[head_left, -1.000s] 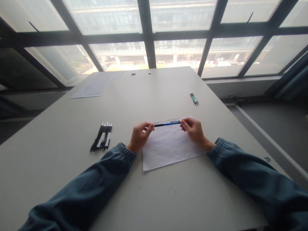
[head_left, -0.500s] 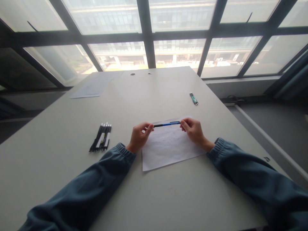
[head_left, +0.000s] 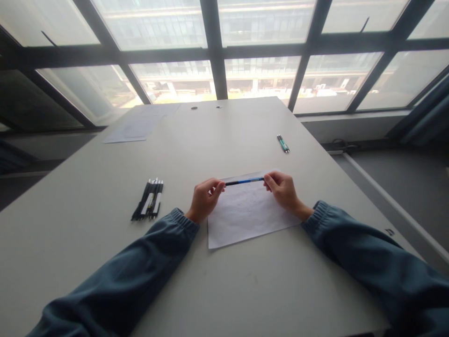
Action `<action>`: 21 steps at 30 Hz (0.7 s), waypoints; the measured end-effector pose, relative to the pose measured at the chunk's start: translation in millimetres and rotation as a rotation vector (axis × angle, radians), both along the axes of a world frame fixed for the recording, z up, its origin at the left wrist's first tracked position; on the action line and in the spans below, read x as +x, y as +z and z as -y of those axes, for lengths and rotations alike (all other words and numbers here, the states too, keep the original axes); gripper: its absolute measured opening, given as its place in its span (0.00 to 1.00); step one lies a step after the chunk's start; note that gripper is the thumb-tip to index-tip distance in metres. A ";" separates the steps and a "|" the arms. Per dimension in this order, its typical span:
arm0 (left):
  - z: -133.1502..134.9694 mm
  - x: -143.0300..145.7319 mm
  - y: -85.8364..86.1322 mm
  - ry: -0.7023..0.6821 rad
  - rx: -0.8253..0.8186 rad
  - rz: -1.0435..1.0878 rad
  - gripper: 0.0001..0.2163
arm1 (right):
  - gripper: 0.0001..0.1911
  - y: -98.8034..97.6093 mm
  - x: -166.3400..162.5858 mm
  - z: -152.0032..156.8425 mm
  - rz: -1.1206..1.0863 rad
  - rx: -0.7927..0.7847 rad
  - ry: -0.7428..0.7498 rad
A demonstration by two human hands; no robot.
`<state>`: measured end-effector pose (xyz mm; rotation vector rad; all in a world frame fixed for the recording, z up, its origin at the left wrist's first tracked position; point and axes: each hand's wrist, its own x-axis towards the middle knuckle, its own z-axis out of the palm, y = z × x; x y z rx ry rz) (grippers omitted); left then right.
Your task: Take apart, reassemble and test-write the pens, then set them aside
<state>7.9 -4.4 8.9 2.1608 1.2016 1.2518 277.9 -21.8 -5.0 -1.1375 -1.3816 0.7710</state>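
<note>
A blue pen [head_left: 244,181] with a dark grip is held level between my two hands, above a sheet of paper [head_left: 242,224]. My left hand [head_left: 206,197] pinches its dark end between thumb and fingers. At the other end, my right hand [head_left: 282,188] is closed on the pen, and the fingers hide that tip. Faint marks show on the white paper, which lies flat on the table under the pen. Left of my left hand rests a group of several black and white pens [head_left: 149,200], side by side.
Green pens [head_left: 283,143] lie near the table's right edge. More paper sheets [head_left: 129,128] are at the far left of the white table [head_left: 231,295]. Two small round fittings sit near the far edge. Large windows [head_left: 259,77] stand behind the table.
The pen has turned about its length, and the clip visible on its upper side before no longer shows. Both hands keep nearly the same place.
</note>
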 end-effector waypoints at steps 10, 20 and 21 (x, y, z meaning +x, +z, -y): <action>-0.5 -0.9 4.2 0.027 0.111 -0.102 0.16 | 0.20 0.1 0.6 0.2 -0.003 -0.002 0.006; -2.1 -0.6 0.9 0.010 0.105 -0.063 0.16 | 0.21 -0.8 -0.2 0.2 0.012 -0.008 0.008; -2.3 -0.6 0.5 0.007 0.107 -0.060 0.16 | 0.21 -0.8 -0.2 0.2 0.016 -0.007 0.008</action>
